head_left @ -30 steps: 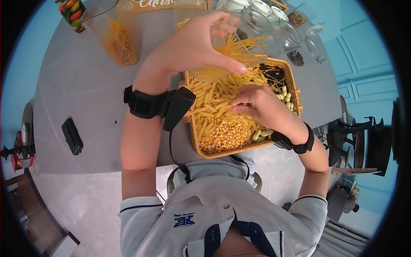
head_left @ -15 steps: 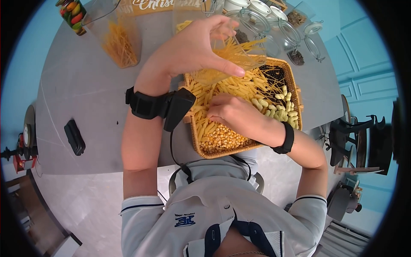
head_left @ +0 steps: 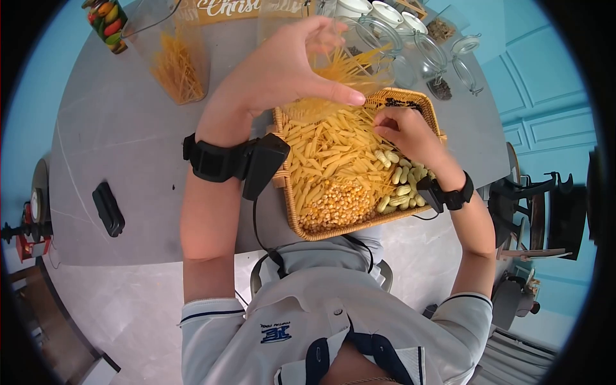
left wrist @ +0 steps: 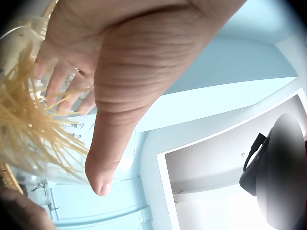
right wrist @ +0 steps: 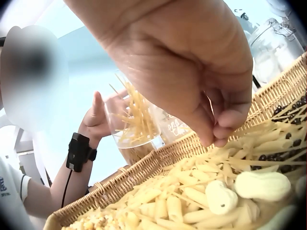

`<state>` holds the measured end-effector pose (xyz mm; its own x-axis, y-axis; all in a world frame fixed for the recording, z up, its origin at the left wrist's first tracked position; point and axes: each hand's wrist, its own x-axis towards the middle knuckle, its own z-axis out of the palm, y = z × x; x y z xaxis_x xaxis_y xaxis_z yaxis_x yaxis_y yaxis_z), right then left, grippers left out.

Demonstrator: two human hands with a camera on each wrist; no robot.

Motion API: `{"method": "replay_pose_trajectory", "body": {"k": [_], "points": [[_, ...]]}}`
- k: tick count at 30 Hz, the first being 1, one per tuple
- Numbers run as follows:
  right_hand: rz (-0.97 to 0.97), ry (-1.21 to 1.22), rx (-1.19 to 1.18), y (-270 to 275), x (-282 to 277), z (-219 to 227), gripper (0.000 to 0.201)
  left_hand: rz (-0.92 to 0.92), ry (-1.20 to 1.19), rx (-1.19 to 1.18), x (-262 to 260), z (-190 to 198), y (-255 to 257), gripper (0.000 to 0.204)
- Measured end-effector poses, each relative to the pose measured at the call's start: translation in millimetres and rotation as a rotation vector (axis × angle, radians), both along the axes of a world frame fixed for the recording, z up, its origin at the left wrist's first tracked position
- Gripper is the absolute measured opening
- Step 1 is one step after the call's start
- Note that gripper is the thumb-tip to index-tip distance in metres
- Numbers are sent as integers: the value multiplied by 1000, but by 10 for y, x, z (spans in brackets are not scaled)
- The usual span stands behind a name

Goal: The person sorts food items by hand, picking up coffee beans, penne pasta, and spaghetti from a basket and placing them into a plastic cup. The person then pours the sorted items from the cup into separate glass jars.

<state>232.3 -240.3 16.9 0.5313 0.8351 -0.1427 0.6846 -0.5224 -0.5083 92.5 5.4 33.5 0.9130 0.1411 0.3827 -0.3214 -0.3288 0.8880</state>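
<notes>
My left hand (head_left: 289, 67) holds a clear container (right wrist: 136, 139) tipped over the far left part of a wicker basket (head_left: 333, 235). Dry spaghetti (left wrist: 24, 105) fans out toward its mouth, and the thumb lies along the near side. Over the basket's right half, my right hand (head_left: 407, 131) has its fingers curled, with thumb and fingertips brought together just above the pasta; I cannot tell whether a strand is between them. Penne (head_left: 330, 147) fills the basket's middle, corn kernels (head_left: 337, 205) the near left, peanuts (head_left: 404, 183) the right, and black beans (right wrist: 288, 115) the far right corner. Loose spaghetti strands cross the penne.
Another clear container of spaghetti (head_left: 179, 70) stands at the table's far left, by a colourful printed pack (head_left: 106, 25). Glass clip-lid jars (head_left: 430, 51) line the back right. A black case (head_left: 108, 208) lies at left, and a lettered wooden sign (head_left: 234, 9) stands behind.
My right hand moved left over the penne near the corn, then back right and away to the far right part of the basket. The left hand keeps holding the tilted container almost in place.
</notes>
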Motion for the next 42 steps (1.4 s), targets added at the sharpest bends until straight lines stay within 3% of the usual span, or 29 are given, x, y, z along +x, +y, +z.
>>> {"method": "replay_pose_trajectory", "body": {"k": [12,18,30,36,42], "points": [[50,-52,21,51,-58,-158,20,-34,73,4,8,9,5,88],[67,-74,115,40,-88,-230,19,-33,78,0,16,-7,6,89],[119,-103,68,65,-31,-304,13,-55,79,-17,33,-26,4,85],[85,35,17,38,46,-274,15,-61,98,-43,29,-19,0,85],[-80,435,51,-76,281,-242,9,-61,113,-48,32,-31,9,86]]}}
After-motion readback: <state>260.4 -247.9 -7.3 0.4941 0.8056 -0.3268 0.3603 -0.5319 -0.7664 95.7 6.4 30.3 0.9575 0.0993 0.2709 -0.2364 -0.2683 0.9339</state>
